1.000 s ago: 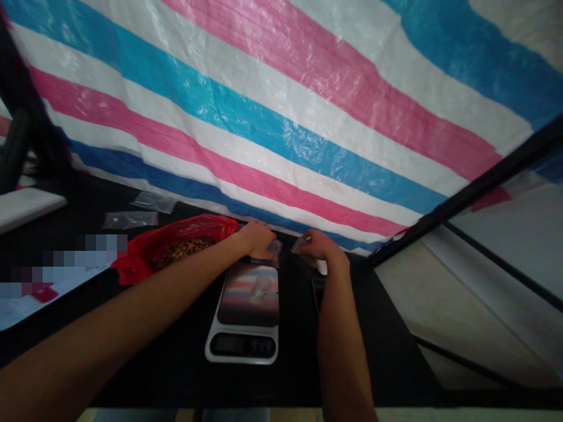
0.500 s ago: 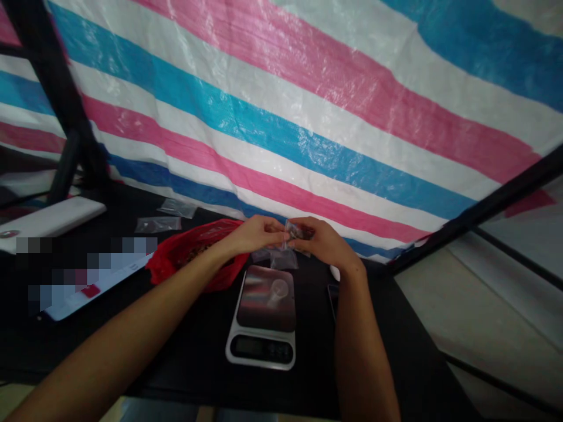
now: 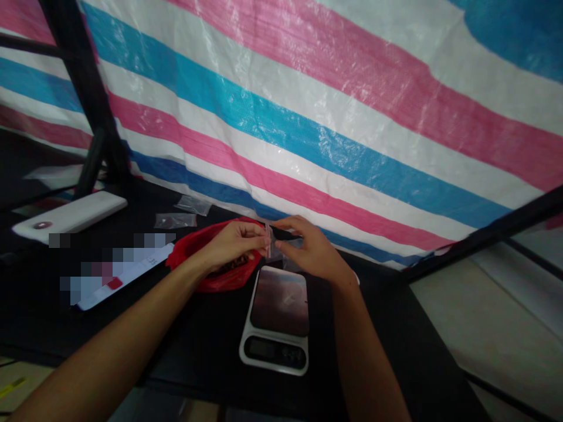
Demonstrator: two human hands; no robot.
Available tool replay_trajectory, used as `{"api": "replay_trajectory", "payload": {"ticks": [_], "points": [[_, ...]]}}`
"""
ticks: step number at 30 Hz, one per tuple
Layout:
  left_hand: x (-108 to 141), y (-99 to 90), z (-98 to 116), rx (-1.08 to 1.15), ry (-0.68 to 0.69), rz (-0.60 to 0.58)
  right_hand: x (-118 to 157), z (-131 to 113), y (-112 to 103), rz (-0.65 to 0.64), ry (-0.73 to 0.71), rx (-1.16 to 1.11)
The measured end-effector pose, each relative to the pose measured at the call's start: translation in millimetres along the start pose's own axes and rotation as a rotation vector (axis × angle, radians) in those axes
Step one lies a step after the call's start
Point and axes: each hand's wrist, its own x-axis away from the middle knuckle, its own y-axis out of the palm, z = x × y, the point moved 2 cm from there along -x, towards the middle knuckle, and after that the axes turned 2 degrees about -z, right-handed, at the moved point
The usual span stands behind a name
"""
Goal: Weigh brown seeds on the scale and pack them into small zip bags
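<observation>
Over the right edge of a red plastic bag with small brown pieces inside, my left hand pinches a small clear zip bag near its top. Beside that bag is my right hand, its thumb and index finger apart on the bag's right side; whether they touch it is hard to tell. Another clear plastic bag shows partly behind my right hand. Nearer to me lies a white kitchen scale with a shiny metal plate; nothing solid shows on the plate.
Two flat clear bags lie at the back left of the black table. Left of the red bag are a white device and a partly blurred phone-like screen. A striped sheet hangs behind.
The view has shifted, moving the scene right. My hands have moved left relative to the scale, closer to the red bag. My right fingers have spread, and the dark contents seen between my hands no longer show.
</observation>
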Motion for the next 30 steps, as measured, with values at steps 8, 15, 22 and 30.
{"api": "replay_trajectory", "payload": {"ticks": [8,15,22,30], "points": [[6.6,4.2,4.8,-0.001,0.11,-0.032,-2.7,-11.4,13.3,-0.069,0.153,-0.122],[5.5,5.1,-1.9,-0.034,0.08,-0.145,-2.1,-11.6,13.5,-0.164,0.19,-0.029],[5.4,15.3,2.0,-0.034,0.144,-0.055,-0.4,-8.5,10.6,-0.161,0.179,0.002],[12.6,8.0,5.7,-0.374,0.302,0.163,2.7,-8.2,5.0,-0.167,0.232,-0.007]]}}
